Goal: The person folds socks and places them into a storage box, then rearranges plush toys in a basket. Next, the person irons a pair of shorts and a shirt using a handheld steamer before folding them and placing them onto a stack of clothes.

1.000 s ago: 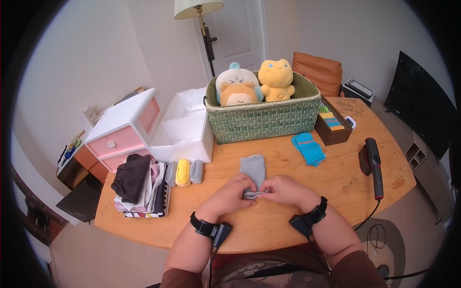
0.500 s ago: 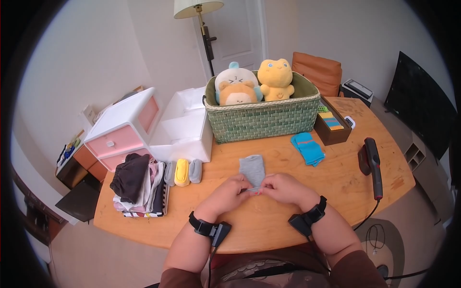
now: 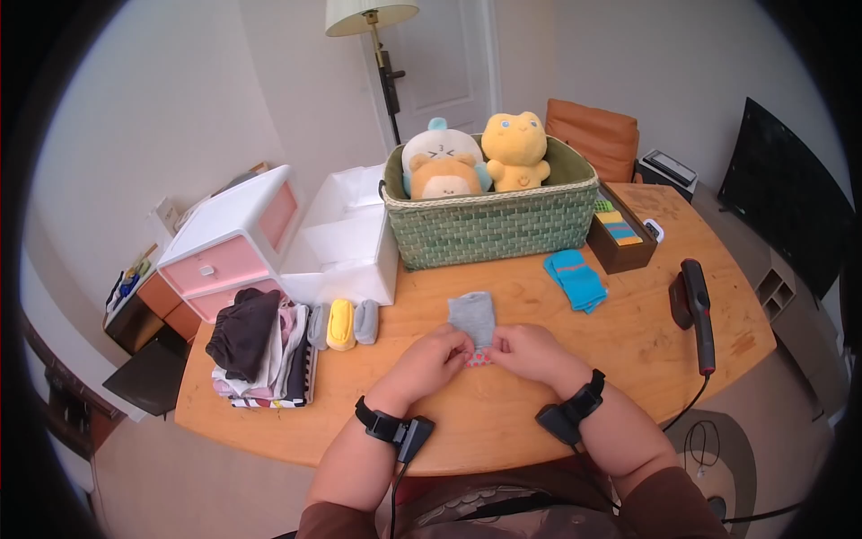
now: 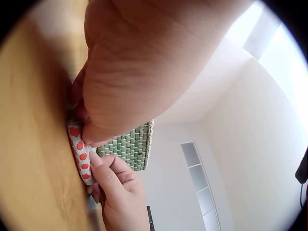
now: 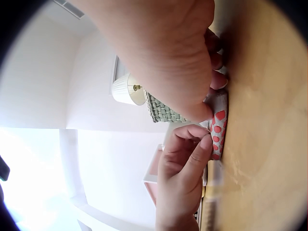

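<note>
A grey sock (image 3: 472, 314) lies flat on the table in front of the person, its near end rolled or folded over. At that fold a grey band with red spots (image 4: 81, 156) shows, facing the person. My left hand (image 3: 437, 352) pinches the fold's left end between thumb and fingers. On the right end, my right hand (image 3: 532, 353) pinches it likewise, as the left wrist view shows. Both hands keep low over the wood, and the same spotted fold (image 5: 218, 130) appears between them in the right wrist view. Fingers partly hide the fold's ends.
Left stand a clothes stack (image 3: 260, 350), a yellow rolled bundle (image 3: 341, 323) between grey ones, a white bin (image 3: 346, 269) and pink-fronted drawers (image 3: 224, 251). Behind is a green basket (image 3: 494, 229) of plush toys. Right lie blue socks (image 3: 577, 280), a brown box (image 3: 626, 256) and a corded handheld steamer (image 3: 696, 310).
The sock's near end has been turned over, so the red-spotted band now shows between the hands. Both hands have shifted only slightly and keep their pinch.
</note>
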Motion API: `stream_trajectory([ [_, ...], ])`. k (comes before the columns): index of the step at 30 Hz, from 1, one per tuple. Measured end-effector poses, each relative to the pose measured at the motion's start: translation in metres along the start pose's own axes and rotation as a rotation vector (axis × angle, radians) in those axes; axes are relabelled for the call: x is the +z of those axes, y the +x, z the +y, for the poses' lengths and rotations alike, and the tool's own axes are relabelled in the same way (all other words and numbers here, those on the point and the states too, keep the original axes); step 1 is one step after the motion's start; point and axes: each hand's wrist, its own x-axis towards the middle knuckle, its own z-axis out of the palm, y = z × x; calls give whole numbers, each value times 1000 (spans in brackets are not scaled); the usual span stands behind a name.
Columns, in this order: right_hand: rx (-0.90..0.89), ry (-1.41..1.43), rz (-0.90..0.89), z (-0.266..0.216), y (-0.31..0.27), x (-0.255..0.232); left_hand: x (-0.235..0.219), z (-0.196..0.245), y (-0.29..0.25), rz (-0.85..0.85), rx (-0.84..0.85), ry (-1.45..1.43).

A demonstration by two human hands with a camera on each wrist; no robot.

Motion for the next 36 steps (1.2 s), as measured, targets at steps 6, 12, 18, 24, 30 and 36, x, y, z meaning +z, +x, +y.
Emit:
stream_trajectory([
  [6,-15,108,20,-7,-1,-6,-6,13,-1,-49,-74,-12],
  [12,-117,126,12,5,0,2,-5,10,-2,-23,-50,2],
  [18,-125,107,-42,0,-3,-8,-4,7,-1,-16,-76,17],
  [24,-140,92,-74,3,-2,-9,-4,7,-1,-13,-90,10],
  [30,-170,79,-26,1,-3,-10,-6,7,-1,-1,-54,65],
  [36,-174,95,11,2,-2,-8,-5,3,2,23,-13,46],
])
